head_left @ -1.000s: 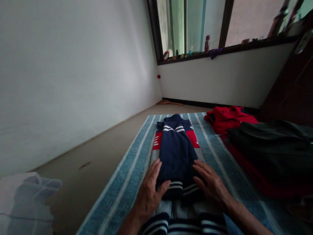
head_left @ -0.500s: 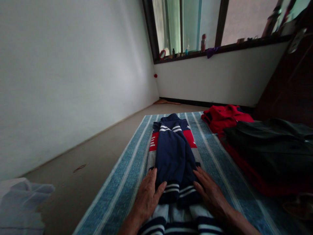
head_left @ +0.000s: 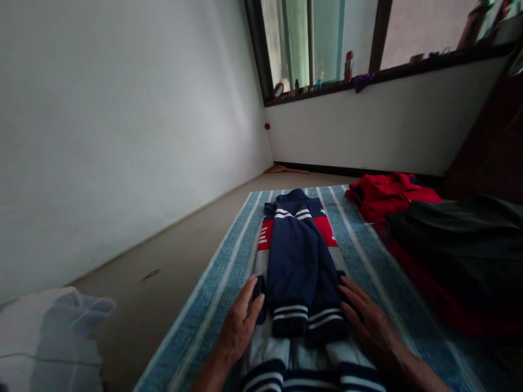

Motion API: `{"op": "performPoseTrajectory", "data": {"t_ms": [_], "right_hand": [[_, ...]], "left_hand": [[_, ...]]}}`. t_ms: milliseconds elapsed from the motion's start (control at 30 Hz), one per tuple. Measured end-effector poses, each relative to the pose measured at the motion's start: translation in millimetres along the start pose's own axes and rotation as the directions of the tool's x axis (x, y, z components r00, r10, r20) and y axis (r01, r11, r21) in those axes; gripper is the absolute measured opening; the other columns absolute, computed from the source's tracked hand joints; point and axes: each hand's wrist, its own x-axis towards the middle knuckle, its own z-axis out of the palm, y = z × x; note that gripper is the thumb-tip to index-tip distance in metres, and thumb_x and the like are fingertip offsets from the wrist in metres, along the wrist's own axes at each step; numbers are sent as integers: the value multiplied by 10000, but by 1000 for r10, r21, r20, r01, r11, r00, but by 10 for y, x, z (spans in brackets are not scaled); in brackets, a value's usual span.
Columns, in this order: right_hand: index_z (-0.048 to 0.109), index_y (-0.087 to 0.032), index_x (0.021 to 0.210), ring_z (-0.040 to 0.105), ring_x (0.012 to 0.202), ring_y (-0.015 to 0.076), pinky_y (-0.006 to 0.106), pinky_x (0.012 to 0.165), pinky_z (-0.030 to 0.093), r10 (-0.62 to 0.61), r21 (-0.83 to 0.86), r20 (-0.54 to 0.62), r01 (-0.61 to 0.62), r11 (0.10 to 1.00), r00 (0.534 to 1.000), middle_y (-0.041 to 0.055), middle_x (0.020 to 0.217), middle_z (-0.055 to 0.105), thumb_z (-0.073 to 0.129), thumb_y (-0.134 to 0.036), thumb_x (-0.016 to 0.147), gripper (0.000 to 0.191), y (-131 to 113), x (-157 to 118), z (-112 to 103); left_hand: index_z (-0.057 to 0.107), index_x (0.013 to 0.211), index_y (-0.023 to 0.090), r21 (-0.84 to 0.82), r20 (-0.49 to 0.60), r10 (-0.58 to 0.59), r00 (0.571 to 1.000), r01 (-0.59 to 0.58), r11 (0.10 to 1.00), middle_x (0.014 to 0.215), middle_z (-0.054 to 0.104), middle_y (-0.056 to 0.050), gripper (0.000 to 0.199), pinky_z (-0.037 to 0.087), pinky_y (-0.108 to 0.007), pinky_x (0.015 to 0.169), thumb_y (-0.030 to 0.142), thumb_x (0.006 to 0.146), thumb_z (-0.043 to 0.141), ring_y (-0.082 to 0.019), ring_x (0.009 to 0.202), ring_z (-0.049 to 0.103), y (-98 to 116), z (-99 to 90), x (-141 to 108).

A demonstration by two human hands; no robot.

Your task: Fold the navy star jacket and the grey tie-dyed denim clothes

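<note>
A folded navy, red and grey jacket (head_left: 302, 256) lies lengthwise on the blue striped bedcover (head_left: 204, 305). Its navy sleeves lie side by side down the middle, white-striped cuffs towards me. Grey cloth with striped bands shows below the cuffs. At the jacket's left edge, my left hand (head_left: 239, 321) has a dark navy bit of it between thumb and fingers. My right hand (head_left: 371, 316) rests along the right edge beside the cuff, fingers stretched out and touching the cloth.
On the right lie a red garment (head_left: 392, 193) and a dark folded garment (head_left: 453, 239) over more red cloth. White translucent material (head_left: 53, 337) stands at lower left. A wall borders the floor on the left; a window sill (head_left: 327, 90) holds small items.
My left hand has slid off the sleeve to the jacket's left edge, where a dark bit of cloth now shows in its fingers. My right hand stays at the right edge. The view has shifted slightly.
</note>
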Motion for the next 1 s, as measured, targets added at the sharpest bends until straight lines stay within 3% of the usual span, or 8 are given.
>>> {"op": "performPoseTrajectory", "data": {"t_ms": [100, 267, 467, 1000], "right_hand": [[613, -129, 1235, 485, 1272, 272, 465, 1044, 439, -26, -34, -55, 24, 999, 998, 150, 1380, 506, 413, -383, 961, 424, 78, -9, -6], [664, -146, 1165, 541, 1215, 278, 446, 1007, 481, -81, -83, -95, 73, 994, 992, 149, 1308, 572, 432, -356, 950, 380, 146, -33, 35], [673, -152, 1151, 528, 1231, 271, 433, 1012, 475, -100, -131, -62, 92, 987, 993, 148, 1311, 570, 407, -310, 959, 363, 140, -53, 94], [703, -160, 1078, 571, 1182, 263, 397, 959, 513, -190, -174, -135, 166, 971, 972, 151, 1251, 614, 440, -244, 926, 315, 131, 4, 143]], "left_hand": [[573, 1287, 183, 30, -30, -8, 1000, 8, 1000, 1345, 572, -69, 430, 429, -386, 1070, 361, 920, 437, -228, 1265, 509, -145, -30, 3], [607, 1251, 174, 4, 41, 49, 998, -49, 999, 1360, 559, -91, 406, 398, -423, 1086, 314, 923, 412, -231, 1270, 505, -349, 131, -43], [616, 1243, 159, 57, 41, 117, 992, -120, 991, 1381, 537, -106, 410, 395, -425, 1087, 248, 924, 375, -231, 1292, 481, -341, 268, -56], [667, 1168, 192, 194, -22, 311, 950, -301, 934, 1259, 642, -79, 408, 490, -395, 1010, 178, 893, 366, -221, 1210, 565, -379, 265, 7]]}}
